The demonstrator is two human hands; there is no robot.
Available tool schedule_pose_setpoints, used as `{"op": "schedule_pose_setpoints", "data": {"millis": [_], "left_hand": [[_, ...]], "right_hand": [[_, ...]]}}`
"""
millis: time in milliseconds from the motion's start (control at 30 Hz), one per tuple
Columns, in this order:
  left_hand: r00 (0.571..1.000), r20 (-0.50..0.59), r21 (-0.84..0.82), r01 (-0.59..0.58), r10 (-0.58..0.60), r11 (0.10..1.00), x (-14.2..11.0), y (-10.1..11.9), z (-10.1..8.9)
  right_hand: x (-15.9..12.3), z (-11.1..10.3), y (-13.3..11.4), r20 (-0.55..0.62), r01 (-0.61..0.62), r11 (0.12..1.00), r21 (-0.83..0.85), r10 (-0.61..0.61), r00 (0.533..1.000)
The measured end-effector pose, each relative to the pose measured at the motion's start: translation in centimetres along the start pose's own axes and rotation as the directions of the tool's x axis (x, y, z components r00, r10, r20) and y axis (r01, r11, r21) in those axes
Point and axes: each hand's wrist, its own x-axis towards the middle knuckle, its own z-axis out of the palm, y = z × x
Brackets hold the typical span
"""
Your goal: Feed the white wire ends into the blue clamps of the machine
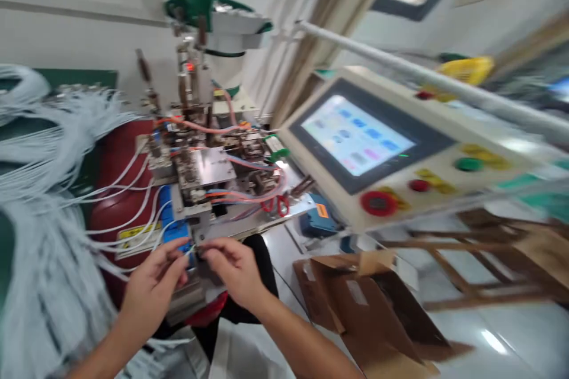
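Observation:
My left hand (153,287) is at the near end of the machine, thumb and fingers closed on the end of a thin white cable (188,251). Just to its right, my right hand (237,269) is pinched close to that cable's tip; a tiny dark piece seems to be at its fingertips, too blurred to name. Behind both hands runs a blue fixture (172,222) with several white cables (144,204) lying across it. Beyond stands the metal assembly machine (213,166), with orange and grey air tubes.
A large bundle of white cables (48,266) lies on the left over a red surface (120,172). At right is a control panel (377,148) with a lit screen and buttons. Open cardboard boxes (368,308) stand on the floor. A green-topped bowl feeder (226,23) rises behind.

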Motion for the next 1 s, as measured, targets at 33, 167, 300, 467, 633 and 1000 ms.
{"op": "schedule_pose_setpoints", "data": {"millis": [33,167,300,467,633,1000], "left_hand": [[1.0,0.01,-0.034,0.024,-0.024,0.999,0.1,1.3,0.5],[0.997,-0.019,-0.076,0.067,-0.068,0.995,-0.2,1.8,0.7],[0.999,-0.019,-0.05,0.031,-0.032,0.998,-0.8,0.3,0.1],[1.0,-0.023,0.044,-0.02,0.021,0.999,-0.8,-0.7,0.0],[1.0,-0.028,0.033,-0.003,0.004,0.999,-0.9,-0.5,0.1],[0.99,-0.108,-0.083,0.084,-0.093,0.993,-0.4,0.8,0.2]], "right_hand": [[0.1,-0.1,0.1,-0.025,-0.013,1.0,0.008,0.013,1.0],[0.2,-0.3,0.3,0.005,-0.006,0.998,-0.054,0.006,1.0],[0.1,0.3,0.3,0.058,0.033,0.995,-0.097,-0.027,0.998],[0.6,1.0,0.5,0.096,0.089,0.984,-0.157,-0.075,0.993],[0.7,1.4,0.5,0.096,0.299,0.858,-0.417,-0.286,0.954],[-0.4,1.1,0.4,0.284,0.615,0.448,-0.649,-0.607,0.742]]}}
